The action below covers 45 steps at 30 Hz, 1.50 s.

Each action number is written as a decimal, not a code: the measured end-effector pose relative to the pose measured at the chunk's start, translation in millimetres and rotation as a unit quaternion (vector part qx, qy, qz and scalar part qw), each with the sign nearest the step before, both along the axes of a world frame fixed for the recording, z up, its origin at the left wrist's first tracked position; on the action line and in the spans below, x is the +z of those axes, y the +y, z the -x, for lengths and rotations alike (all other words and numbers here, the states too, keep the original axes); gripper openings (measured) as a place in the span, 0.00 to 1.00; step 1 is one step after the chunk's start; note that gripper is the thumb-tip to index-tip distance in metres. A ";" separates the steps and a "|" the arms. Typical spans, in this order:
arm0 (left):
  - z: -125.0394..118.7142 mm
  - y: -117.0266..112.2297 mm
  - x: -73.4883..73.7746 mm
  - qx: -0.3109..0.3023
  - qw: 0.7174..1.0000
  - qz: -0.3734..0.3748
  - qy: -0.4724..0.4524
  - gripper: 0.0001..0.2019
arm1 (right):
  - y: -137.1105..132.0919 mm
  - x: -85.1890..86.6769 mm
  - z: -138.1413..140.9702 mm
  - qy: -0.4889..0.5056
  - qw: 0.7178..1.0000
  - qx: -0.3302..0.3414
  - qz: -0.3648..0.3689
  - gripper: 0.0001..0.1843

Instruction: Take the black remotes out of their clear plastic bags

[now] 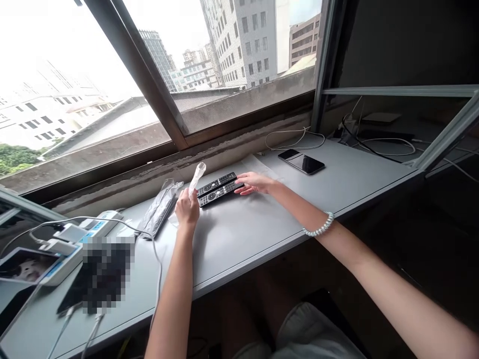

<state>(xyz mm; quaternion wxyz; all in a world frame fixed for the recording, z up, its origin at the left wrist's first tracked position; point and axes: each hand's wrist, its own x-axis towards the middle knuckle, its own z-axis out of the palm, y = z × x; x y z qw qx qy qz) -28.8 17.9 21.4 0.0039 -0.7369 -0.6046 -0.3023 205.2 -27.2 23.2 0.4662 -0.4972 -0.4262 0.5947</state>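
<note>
Two black remote controls [217, 188] lie side by side on the grey desk [243, 234] near the window. My right hand [254, 182] rests on their right end, fingers curled over the nearer one. My left hand [187, 208] is closed on a clear plastic sleeve [196, 177], held upright just left of the remotes.
A pile of grey plastic bags [160, 207] lies left of my left hand. A power strip [71, 244] with plugs and cables sits at the far left. A black phone [301, 161] and a white cable [295, 137] lie beyond my right hand. The window sill runs along the back.
</note>
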 end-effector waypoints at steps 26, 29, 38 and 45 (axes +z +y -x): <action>6.6 16.0 -10.5 0.017 0.998 -0.027 -0.051 0.22 | 6.4 -12.9 -8.8 -0.070 0.995 0.037 -0.060 0.32; 1.5 17.4 -10.7 0.013 0.999 -0.035 -0.018 0.19 | 6.8 -14.2 -6.9 -0.094 0.993 0.024 -0.072 0.30; -4.5 24.7 -10.5 0.085 0.996 -0.018 0.027 0.14 | 12.0 -17.9 0.5 -0.191 0.977 -0.006 -0.099 0.25; -1.1 22.1 -10.9 0.170 0.980 0.084 0.058 0.17 | 12.4 -20.3 3.3 -0.232 0.966 -0.051 -0.104 0.24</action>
